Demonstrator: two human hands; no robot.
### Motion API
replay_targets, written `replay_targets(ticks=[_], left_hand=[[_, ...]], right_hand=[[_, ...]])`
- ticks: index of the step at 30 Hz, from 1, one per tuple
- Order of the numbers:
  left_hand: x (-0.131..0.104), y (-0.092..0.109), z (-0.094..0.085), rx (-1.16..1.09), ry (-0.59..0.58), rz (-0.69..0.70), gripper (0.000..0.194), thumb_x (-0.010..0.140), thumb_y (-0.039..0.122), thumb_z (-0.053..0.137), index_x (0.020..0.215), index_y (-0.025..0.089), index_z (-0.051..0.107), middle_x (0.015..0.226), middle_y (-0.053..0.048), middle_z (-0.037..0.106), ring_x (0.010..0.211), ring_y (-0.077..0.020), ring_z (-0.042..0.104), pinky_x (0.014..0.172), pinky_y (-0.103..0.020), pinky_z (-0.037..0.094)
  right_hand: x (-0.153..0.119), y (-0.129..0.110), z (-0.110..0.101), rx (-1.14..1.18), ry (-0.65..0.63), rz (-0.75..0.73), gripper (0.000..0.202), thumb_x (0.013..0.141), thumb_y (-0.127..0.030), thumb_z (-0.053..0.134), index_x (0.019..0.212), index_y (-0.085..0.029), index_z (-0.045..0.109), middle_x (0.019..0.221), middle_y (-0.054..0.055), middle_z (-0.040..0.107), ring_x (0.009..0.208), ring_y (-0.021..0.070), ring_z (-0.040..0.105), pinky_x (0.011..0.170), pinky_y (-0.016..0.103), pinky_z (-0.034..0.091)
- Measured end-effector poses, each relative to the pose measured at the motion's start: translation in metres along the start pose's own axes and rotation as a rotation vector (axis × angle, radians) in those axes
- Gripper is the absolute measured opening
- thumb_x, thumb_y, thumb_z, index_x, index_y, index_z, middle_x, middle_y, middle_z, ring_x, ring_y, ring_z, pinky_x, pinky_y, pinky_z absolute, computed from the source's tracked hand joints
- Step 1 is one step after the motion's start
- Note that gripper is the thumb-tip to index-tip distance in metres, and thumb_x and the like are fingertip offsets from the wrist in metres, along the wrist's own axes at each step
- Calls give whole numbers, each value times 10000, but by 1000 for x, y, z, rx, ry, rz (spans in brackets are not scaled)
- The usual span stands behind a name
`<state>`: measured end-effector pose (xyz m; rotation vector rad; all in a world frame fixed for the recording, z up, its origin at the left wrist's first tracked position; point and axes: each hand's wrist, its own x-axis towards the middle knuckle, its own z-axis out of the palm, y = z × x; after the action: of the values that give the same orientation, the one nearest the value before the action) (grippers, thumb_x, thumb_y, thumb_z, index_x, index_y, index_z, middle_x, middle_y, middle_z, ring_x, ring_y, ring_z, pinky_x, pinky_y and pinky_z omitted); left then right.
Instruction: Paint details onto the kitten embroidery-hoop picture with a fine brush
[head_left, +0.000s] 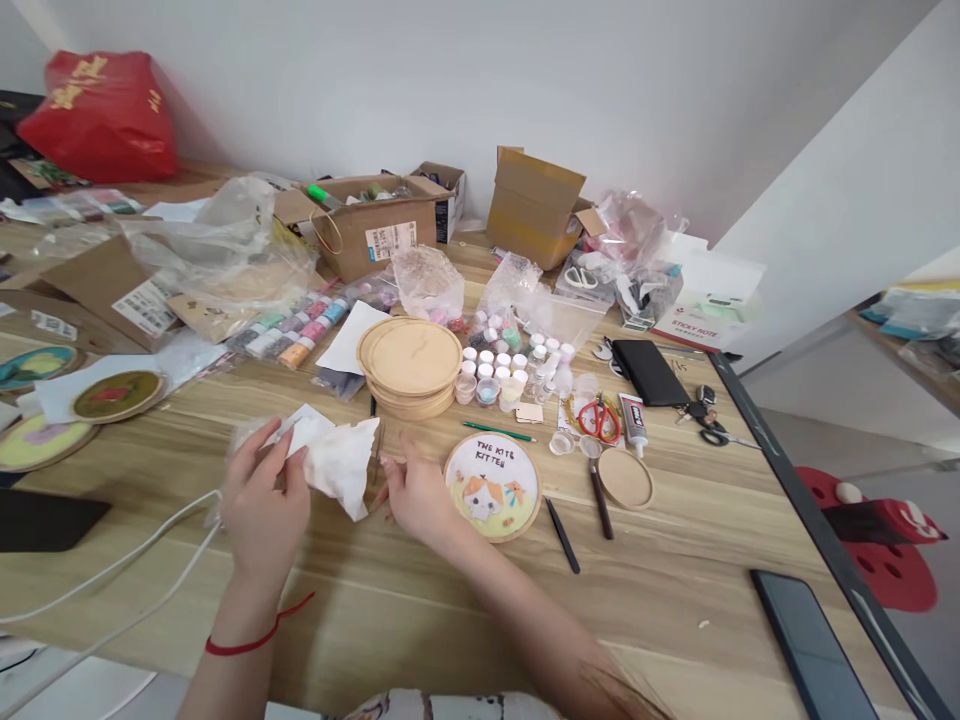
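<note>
My left hand (266, 500) is closed on a crumpled white tissue (343, 465), which spreads out to its right. Some clear plastic and a piece of white paper show behind those fingers. Just right of the tissue is my right hand (417, 492), low over the table, its fingers apart and partly blurred; I see nothing held in it. Close beside it lies a round wooden-rimmed picture (493, 486) with a kitten and the lettering "THE KITB KITTEN". A stack of round wooden discs (414, 360) stands behind the hands.
White-capped jars (501, 372) cluster behind the kitten picture. Black tweezers (562, 536), a dark-handled tool (601, 500), a wooden ring (625, 478) and a glue tube (634, 424) lie to the right. A phone (816, 645) rests near the right edge; a white cable (135, 550) crosses the left.
</note>
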<state>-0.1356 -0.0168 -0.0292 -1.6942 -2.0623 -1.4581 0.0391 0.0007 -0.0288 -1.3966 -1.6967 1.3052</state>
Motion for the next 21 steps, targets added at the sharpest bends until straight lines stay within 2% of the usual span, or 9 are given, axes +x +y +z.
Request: replay_targets(ticks=[3, 5, 6, 8, 11, 14, 17, 19, 21], left_hand=[[-2, 10, -2, -39, 19, 61, 200, 849, 255, 633, 1021, 210, 725, 1325, -95, 619, 1050, -247, 661, 966, -422, 508], [-7, 24, -1, -138, -18, 102, 181, 852, 268, 635, 992, 213, 735, 1330, -79, 621, 1029, -237, 678, 939, -406, 531], [-11, 31, 0, -196, -61, 96, 187, 866, 266, 622, 1006, 219, 737, 1353, -72, 607, 1058, -236, 672, 958, -399, 527], [-19, 45, 2, -302, -117, 46, 202, 886, 269, 608, 1035, 231, 739, 1369, -57, 600, 1090, -232, 664, 995, -386, 515], [-29, 58, 4, -417, -148, -110, 189, 885, 311, 620, 993, 226, 749, 1367, -47, 604, 1145, -245, 640, 1013, -380, 514], [-32, 58, 4, -435, -117, -205, 160, 850, 352, 665, 875, 217, 748, 1368, -43, 602, 1179, -251, 619, 1038, -388, 499], [-29, 51, 3, -383, -53, -188, 161, 807, 371, 716, 868, 224, 738, 1381, -52, 584, 1213, -262, 591, 1075, -422, 462], [-27, 45, 4, -355, -37, -243, 336, 764, 390, 759, 1064, 246, 712, 1402, -71, 557, 1287, -280, 526, 1097, -444, 430], [-26, 39, 6, -383, -69, -388, 674, 714, 411, 799, 1330, 269, 565, 1440, -99, 516, 1353, -297, 456, 1102, -461, 412]], right_hand=[[-5, -9, -1, 430, -262, 141, 598, 938, -584, 439, 1394, -199, 473, 702, 33, 719, 386, 152, 581, 394, 268, 471], [-6, -15, -2, 655, -395, 163, 638, 867, -680, 489, 1316, -228, 535, 759, 22, 719, 428, 135, 604, 412, 256, 492], [-7, -18, -2, 748, -421, 155, 643, 834, -698, 525, 1284, -241, 552, 809, 19, 723, 475, 132, 628, 446, 256, 513], [-7, -22, -2, 895, -407, 119, 634, 780, -683, 613, 1253, -263, 565, 934, 16, 725, 609, 140, 677, 528, 259, 546], [-8, -23, -1, 1013, -316, 104, 641, 713, -614, 725, 1235, -274, 573, 1039, 15, 713, 765, 161, 701, 620, 270, 560], [-8, -20, 0, 1029, -187, 150, 635, 633, -594, 783, 1144, -251, 625, 980, 19, 722, 808, 176, 698, 689, 291, 563], [-6, -17, 1, 1021, -104, 166, 577, 573, -571, 819, 1012, -228, 675, 913, 15, 727, 846, 189, 687, 735, 305, 560], [-5, -15, 2, 1003, -71, 174, 521, 552, -549, 833, 932, -221, 693, 890, 12, 735, 843, 198, 683, 739, 318, 559], [-3, -14, 3, 949, -25, 191, 444, 560, -535, 829, 838, -213, 702, 855, 13, 743, 825, 206, 684, 741, 331, 556]])
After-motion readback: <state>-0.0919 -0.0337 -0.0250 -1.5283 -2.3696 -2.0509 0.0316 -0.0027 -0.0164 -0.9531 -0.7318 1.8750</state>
